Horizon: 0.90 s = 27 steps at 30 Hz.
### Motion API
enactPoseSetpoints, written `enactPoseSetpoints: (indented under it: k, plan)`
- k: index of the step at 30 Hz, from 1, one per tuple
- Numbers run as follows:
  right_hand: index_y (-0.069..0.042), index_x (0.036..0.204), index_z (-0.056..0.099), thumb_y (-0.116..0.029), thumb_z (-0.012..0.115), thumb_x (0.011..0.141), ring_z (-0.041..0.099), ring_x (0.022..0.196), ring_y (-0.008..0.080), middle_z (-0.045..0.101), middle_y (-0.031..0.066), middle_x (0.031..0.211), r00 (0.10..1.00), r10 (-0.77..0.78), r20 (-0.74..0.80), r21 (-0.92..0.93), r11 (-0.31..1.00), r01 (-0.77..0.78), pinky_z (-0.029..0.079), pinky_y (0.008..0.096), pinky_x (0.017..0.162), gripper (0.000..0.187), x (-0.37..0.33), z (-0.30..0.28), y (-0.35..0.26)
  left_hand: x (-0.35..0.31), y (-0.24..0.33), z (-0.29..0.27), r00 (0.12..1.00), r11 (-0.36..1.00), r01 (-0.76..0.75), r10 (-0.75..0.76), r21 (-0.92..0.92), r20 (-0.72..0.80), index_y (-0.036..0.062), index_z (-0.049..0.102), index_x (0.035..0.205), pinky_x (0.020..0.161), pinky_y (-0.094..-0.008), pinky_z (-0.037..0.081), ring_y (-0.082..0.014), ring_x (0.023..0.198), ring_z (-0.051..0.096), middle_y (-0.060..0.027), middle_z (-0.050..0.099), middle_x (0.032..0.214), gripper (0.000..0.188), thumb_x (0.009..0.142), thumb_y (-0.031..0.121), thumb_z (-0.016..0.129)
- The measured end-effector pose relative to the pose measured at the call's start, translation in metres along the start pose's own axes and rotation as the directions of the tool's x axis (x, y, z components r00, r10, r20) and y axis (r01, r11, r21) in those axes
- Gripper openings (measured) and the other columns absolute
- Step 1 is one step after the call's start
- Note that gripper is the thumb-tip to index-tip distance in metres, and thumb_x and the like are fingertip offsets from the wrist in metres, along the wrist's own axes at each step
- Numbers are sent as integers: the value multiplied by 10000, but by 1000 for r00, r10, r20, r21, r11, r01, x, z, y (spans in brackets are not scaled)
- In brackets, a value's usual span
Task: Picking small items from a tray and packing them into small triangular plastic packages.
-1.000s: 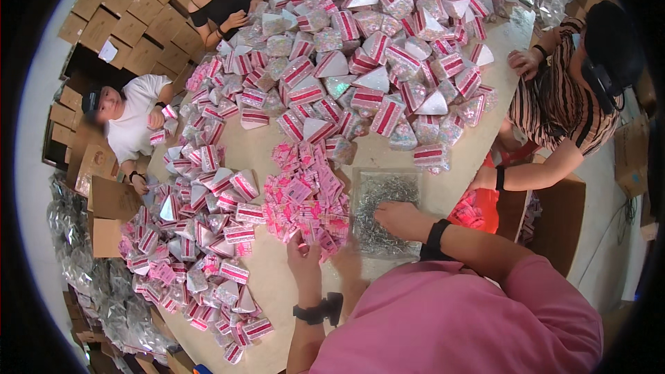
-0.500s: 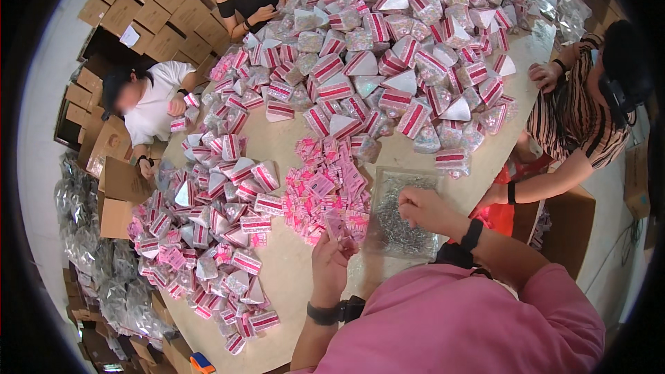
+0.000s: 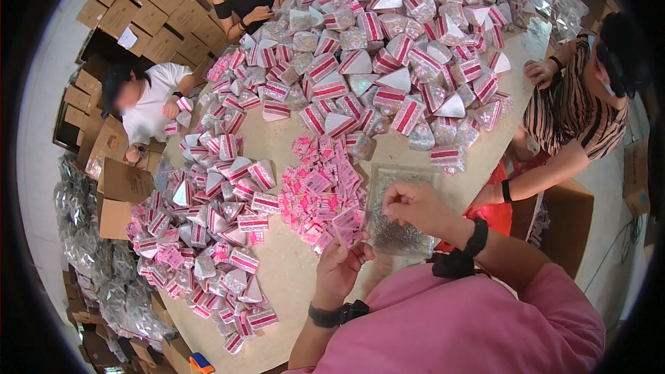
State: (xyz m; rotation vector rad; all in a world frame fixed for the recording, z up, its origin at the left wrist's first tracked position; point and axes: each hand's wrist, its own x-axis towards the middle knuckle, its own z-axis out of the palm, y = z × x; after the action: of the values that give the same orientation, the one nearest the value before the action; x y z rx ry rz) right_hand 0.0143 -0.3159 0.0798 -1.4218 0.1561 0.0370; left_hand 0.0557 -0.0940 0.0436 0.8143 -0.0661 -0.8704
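My left hand [image 3: 339,269] is closed on a small pink card [image 3: 348,222], pinching it at its lower edge. The card stands up just in front of a heap of similar pink cards [image 3: 315,190]. My right hand [image 3: 419,206] hovers over a clear shallow tray [image 3: 405,168] with its fingertips drawn together. What those fingertips hold, if anything, is too small to make out. Many small silvery metal pieces [image 3: 409,239] lie in the tray; their kind is not clear. A short gap separates my two hands.
Wedge-shaped clear packs with pink stripes form a large pile [image 3: 374,62] at the far side and another pile [image 3: 208,221] at the left. Three people work around the table [image 3: 277,298]. An open carton [image 3: 125,190] stands left; an orange-and-blue object [image 3: 201,363] lies near the front edge.
My right hand has moved left over the tray, toward the card. My left hand has shifted slightly right with the card, so the hands are closer together.
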Motion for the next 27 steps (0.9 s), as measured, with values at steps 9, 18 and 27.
enactPoseSetpoints:
  k: [9, 18, 27]
  plan:
    - [-20, 854, 556, -19, 570, 852, 491, 692, 62, 536, -4, 764, 974, -225, 9, -141, 964, 224, 407, 227, 612, 15, 9, 9, 7, -6, -2, 11, 996, 996, 72, -74, 47, 52, -18, 547, 1173, 800, -351, 460, -224, 868, 588, -108, 607, 1095, 472, 882, 352, 576]
    - [-29, 817, 570, -35, 619, 826, 502, 714, 62, 559, 6, 799, 956, 112, 271, 269, 945, -187, 402, 218, 623, 50, 7, 15, 4, -11, -12, 7, 995, 991, 92, -95, 95, 28, 2, 547, 1151, 791, -334, 461, -203, 862, 582, -100, 607, 1075, 375, 958, 312, 461]
    - [-36, 794, 581, -32, 630, 819, 578, 840, 168, 615, 64, 886, 990, 60, 129, 494, 862, -117, 447, 295, 795, 55, 15, 22, 11, -13, -7, 7, 962, 846, 225, -115, 484, -247, 12, 559, 1155, 780, -306, 462, -160, 838, 575, -94, 613, 1019, 308, 948, 229, 488]
